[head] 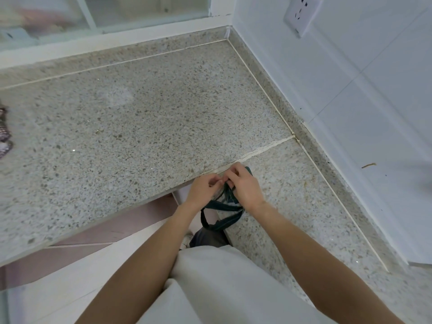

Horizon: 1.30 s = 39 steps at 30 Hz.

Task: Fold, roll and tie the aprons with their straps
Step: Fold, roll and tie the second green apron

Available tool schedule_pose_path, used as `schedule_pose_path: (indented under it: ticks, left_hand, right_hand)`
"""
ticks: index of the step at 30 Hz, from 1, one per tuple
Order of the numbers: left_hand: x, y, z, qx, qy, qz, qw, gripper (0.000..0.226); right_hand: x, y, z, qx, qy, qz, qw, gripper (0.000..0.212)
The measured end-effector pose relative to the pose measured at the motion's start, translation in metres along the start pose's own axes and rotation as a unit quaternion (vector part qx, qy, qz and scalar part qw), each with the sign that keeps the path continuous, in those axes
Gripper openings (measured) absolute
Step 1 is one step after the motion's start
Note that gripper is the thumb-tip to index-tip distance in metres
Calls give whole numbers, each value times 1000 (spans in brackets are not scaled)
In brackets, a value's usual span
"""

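A speckled granite surface (145, 118) fills most of the frame, running from the left edge to the corner at upper right, with a pale grout seam crossing it diagonally toward the lower centre. White tiled walls (364, 85) rise along the right side, carrying a white socket (301, 14) at the top right. A white-framed window (105, 17) spans the top left. The person's pale garment (210, 286) occupies the lower centre, with both bare forearms reaching up from the bottom of the frame.

The apron (211, 237), a dark bundle, hangs at the front edge of the surface just below the hands, at lower centre. Its dark teal straps (224, 206) loop upward from it into the hands.

The left hand (204, 189) and right hand (243, 183) meet just above the surface edge, fingers curled, both pinching the straps between them. At the far left edge, a small patterned purple object (4, 134) lies on the surface, only partly in view.
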State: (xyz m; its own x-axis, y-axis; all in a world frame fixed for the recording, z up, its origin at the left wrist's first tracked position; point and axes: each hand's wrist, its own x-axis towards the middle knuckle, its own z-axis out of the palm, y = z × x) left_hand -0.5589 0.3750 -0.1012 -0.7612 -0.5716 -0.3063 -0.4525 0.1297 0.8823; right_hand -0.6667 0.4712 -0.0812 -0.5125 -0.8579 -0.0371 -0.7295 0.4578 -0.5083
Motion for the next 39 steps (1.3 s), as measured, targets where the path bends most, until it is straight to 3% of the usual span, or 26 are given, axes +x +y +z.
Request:
schedule_pose_path:
  ticks: [3,5,7,14,18,23,27,34,39]
  left_hand:
    - [-1,2,1,-44,14,15,999,19]
    - [0,1,0,-41,-12,30,999,18]
    - [2,2,-3,-29,-31,25,999,17]
    - [11,3,-17,63,-64,54,994,16]
    - [10,1,-25,111,-67,65,989,14]
    - [7,5,-26,295,-46,112,948,23]
    - [3,-2,-25,388,-37,167,905,29]
    - [1,-13,-28,441,-49,178,878,25]
    - [-3,-20,-25,463,-29,215,859,15]
  right_hand:
    - [-4,3,-4,15,-4,-7,1000,7]
    - [-7,9,-3,-59,18,-83,995,16]
    - [-9,12,-2,-48,49,-118,991,16]
    - [-11,18,-1,14,61,-86,994,9]
    - [-13,16,-1,33,64,-84,994,15]
    - [-16,14,7,3,59,-54,997,37]
    - [-21,12,3,17,97,-20,995,29]
    - [-27,17,-8,-10,124,39,991,17]
    - [-32,26,-17,-57,95,41,993,12]
